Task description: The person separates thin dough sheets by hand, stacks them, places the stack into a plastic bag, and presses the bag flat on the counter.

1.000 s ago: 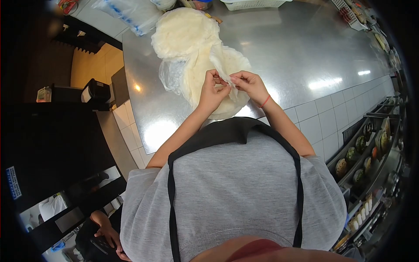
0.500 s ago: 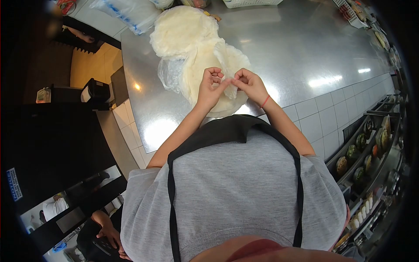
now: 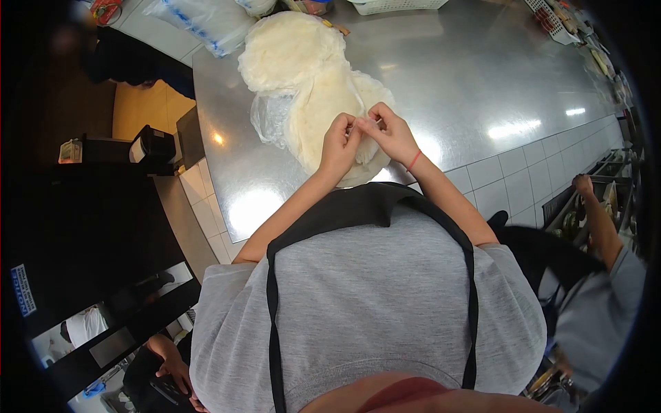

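Observation:
Two overlapping stacks of thin, pale, floppy round wrappers lie on the steel table: one far stack and one near stack under my hands. Over the near stack, my left hand is closed, its thumb and fingertips pinched at the wrappers' edge. My right hand, with a red band at its wrist, pinches there too, its fingertips meeting those of the left. What sits between the fingertips is small, seemingly the edge of a wrapper. Clear plastic film sticks out left of the stacks.
The steel table stretches to the right. Plastic bags and a white basket stand along its far side. A co-worker reaches toward food trays at right; another person is at upper left. A seated person's hand shows lower left.
A raised wrapper flap between my hands now lies lower, and my fingertips have come together. A co-worker has appeared at right, and a dark-clothed person has moved into the upper left.

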Action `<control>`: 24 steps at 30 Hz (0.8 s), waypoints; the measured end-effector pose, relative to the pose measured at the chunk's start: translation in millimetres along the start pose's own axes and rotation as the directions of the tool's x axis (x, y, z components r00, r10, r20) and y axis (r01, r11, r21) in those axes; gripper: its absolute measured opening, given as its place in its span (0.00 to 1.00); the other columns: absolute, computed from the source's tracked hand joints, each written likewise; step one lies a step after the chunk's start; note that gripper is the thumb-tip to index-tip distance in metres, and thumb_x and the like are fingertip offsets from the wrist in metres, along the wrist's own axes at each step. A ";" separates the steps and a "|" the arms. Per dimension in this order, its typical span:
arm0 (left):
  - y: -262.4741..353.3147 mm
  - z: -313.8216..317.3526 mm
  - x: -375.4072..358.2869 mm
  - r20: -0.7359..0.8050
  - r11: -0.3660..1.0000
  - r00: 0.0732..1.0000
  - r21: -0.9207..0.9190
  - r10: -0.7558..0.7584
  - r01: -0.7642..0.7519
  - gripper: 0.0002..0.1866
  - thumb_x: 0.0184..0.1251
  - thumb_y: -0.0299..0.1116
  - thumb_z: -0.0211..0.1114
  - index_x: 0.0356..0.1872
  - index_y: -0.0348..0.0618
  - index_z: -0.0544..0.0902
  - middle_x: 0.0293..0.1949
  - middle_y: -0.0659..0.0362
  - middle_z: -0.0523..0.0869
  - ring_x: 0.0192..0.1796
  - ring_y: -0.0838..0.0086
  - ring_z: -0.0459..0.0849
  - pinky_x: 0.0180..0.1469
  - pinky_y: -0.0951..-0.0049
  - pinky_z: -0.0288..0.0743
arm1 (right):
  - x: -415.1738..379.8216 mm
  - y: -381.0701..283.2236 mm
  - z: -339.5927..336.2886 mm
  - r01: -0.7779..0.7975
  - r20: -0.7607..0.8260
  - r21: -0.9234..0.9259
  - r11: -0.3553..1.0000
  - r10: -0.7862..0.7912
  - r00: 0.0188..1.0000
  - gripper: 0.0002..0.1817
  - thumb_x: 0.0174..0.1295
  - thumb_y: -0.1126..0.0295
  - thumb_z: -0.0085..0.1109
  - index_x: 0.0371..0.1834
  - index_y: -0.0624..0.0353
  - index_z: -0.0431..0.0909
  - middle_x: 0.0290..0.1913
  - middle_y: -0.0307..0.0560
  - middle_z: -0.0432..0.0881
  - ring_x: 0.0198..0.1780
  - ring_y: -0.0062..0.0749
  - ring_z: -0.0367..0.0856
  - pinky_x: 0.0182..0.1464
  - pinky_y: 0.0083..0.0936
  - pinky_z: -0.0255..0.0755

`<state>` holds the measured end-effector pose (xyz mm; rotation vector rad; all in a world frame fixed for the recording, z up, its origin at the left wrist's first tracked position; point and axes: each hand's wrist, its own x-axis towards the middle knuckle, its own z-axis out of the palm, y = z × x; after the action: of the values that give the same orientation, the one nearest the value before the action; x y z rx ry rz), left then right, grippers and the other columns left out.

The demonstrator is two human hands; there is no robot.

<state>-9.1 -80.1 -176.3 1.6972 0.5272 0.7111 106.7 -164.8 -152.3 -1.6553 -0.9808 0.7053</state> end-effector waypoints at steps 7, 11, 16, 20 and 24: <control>15.8 2.4 17.4 -0.193 0.984 0.980 0.175 0.052 -0.018 0.08 0.70 0.32 0.48 0.34 0.37 0.69 0.21 0.57 0.72 0.24 0.78 0.69 0.28 0.74 0.66 | 9.3 -12.1 14.9 0.173 -0.066 -0.060 0.983 -0.177 0.982 0.16 0.64 0.61 0.49 0.27 0.65 0.67 0.23 0.51 0.69 0.26 0.37 0.69 0.32 0.30 0.64; 9.0 -9.4 28.6 -0.360 0.996 0.929 0.048 0.085 -0.072 0.09 0.71 0.33 0.48 0.33 0.39 0.69 0.18 0.60 0.71 0.22 0.79 0.67 0.25 0.75 0.63 | 11.2 -4.6 5.8 0.115 -0.081 -0.007 0.993 -0.115 0.990 0.16 0.66 0.63 0.48 0.26 0.64 0.66 0.24 0.48 0.70 0.25 0.30 0.72 0.30 0.27 0.68; 0.7 -18.0 22.2 -0.334 0.998 0.942 0.054 0.030 -0.013 0.10 0.71 0.35 0.49 0.34 0.39 0.70 0.19 0.63 0.71 0.22 0.82 0.65 0.24 0.77 0.61 | 9.1 7.9 2.2 -0.093 -0.018 0.134 0.987 0.096 0.995 0.15 0.65 0.62 0.49 0.28 0.63 0.67 0.25 0.43 0.72 0.27 0.21 0.73 0.29 0.21 0.72; -4.6 -3.3 17.1 -0.165 0.991 0.982 -0.084 0.089 -0.104 0.09 0.71 0.34 0.49 0.37 0.39 0.72 0.20 0.66 0.70 0.23 0.85 0.64 0.24 0.80 0.59 | 15.9 4.4 0.3 -0.229 0.021 0.329 0.916 0.236 0.972 0.14 0.64 0.61 0.51 0.30 0.62 0.69 0.24 0.42 0.73 0.29 0.18 0.73 0.30 0.19 0.72; 12.3 3.8 3.5 -0.059 0.997 0.997 0.040 -0.058 0.060 0.10 0.71 0.35 0.50 0.40 0.38 0.72 0.21 0.61 0.72 0.26 0.82 0.68 0.29 0.79 0.63 | 31.9 17.1 10.9 0.034 -0.184 0.274 0.961 0.018 0.983 0.12 0.64 0.63 0.52 0.31 0.62 0.68 0.22 0.43 0.71 0.27 0.19 0.68 0.27 0.19 0.66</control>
<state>-4.3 -83.2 -164.3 1.6967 0.6339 0.7125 117.8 -134.1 -171.2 -1.4406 -0.7209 0.6390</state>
